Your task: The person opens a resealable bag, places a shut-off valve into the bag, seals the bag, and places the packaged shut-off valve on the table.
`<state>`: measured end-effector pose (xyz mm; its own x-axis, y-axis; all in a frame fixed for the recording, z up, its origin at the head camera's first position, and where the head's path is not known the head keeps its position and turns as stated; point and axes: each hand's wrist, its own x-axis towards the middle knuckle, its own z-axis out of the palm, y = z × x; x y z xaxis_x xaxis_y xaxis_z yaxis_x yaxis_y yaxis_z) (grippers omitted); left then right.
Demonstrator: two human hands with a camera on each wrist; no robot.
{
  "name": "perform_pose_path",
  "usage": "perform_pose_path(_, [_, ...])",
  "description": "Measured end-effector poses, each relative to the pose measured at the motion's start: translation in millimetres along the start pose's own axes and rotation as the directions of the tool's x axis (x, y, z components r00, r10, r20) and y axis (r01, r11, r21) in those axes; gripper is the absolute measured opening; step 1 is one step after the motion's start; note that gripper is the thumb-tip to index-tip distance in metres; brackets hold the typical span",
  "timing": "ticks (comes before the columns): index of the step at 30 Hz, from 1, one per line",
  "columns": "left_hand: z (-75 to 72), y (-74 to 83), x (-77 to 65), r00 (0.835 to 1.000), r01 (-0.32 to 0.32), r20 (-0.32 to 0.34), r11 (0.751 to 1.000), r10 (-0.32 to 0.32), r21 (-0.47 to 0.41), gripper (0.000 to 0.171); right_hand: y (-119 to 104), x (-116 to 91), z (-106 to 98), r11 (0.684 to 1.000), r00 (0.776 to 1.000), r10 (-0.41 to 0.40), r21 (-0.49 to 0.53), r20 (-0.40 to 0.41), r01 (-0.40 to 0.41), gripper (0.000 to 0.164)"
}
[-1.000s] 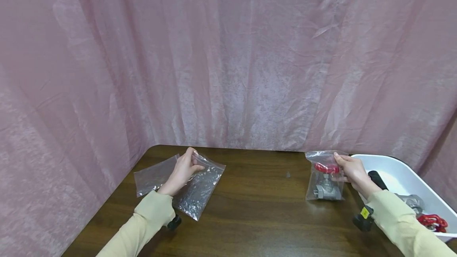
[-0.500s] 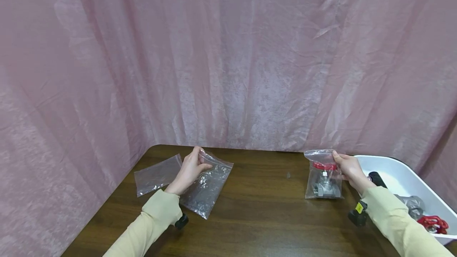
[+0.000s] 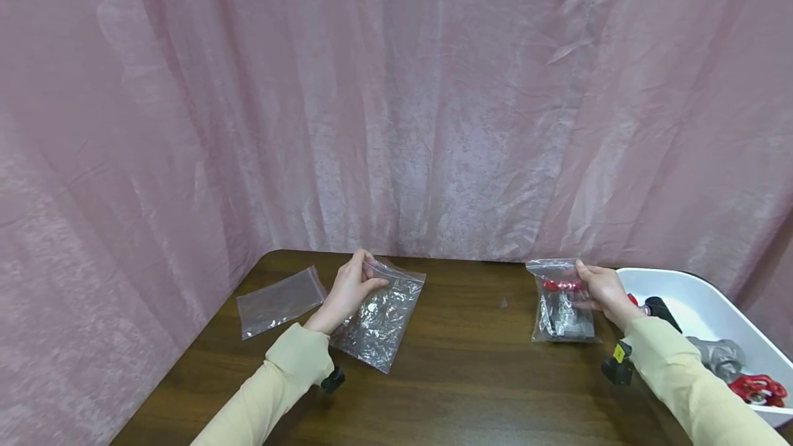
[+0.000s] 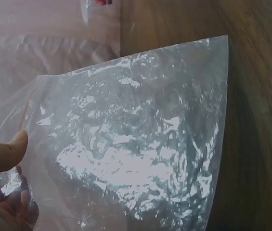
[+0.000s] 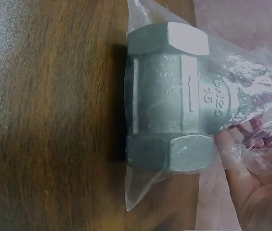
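Observation:
My left hand (image 3: pixel 350 289) pinches the top edge of a clear zip bag (image 3: pixel 387 319) between thumb and fingers; the bag hangs flat, with nothing seen inside it. In the left wrist view the thumb (image 4: pixel 8 153) presses near the bag's red seal line. On the right, my right hand (image 3: pixel 602 291) grips another zip bag (image 3: pixel 545 315) by its upper side. Inside that bag is a metal valve (image 3: pixel 566 319) with a red handwheel. Close up in the right wrist view, the valve body (image 5: pixel 162 96) shows cast lettering and hexagonal ends, and fingers lie around the handwheel end.
A second flat clear bag (image 3: pixel 279 303) lies on the brown table (image 3: pixel 446 391) at the left. At the right edge stands a white bin (image 3: pixel 700 294) holding another valve (image 3: pixel 721 356) with a red handwheel (image 3: pixel 758 389). A pink curtain (image 3: pixel 409 102) hangs behind the table.
My left hand has moved right with its bag, away from the flat bag on the table. The right hand stays nearly in place; the bagged valve has turned, its handwheel now appearing narrower.

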<state>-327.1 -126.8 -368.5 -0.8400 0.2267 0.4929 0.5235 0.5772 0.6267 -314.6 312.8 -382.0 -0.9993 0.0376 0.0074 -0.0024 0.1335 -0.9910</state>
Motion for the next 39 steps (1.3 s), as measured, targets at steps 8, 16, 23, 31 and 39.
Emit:
perform_pose_path(8, [12.9,7.7,3.3,1.000,-0.026,0.012,0.999,0.026,-0.020,0.037,2.6,5.1,-0.5,1.000,1.000,0.021,-0.018,0.022,-0.021,0.049])
perform_pose_path(16, [14.4,11.7,0.1,0.999,-0.031,0.026,0.999,0.032,-0.029,0.038,8.1,9.2,0.0,0.996,0.999,0.033,-0.083,0.016,-0.031,0.050])
perform_pose_path(23, [14.6,17.3,-1.1,0.999,-0.047,0.025,0.998,0.049,-0.047,0.037,11.7,12.1,-1.9,0.998,0.998,0.048,-0.046,0.032,-0.047,0.050])
perform_pose_path(31, [19.1,20.5,-3.6,0.998,-0.037,0.054,0.998,0.040,-0.054,0.036,15.9,13.4,-3.2,0.991,0.995,0.097,-0.097,0.015,-0.096,0.055])
perform_pose_path(39, [25.5,22.7,-2.5,0.997,-0.041,0.059,0.997,0.045,-0.066,0.037,17.4,12.0,-3.4,0.975,0.992,0.121,-0.183,-0.016,-0.122,0.058])
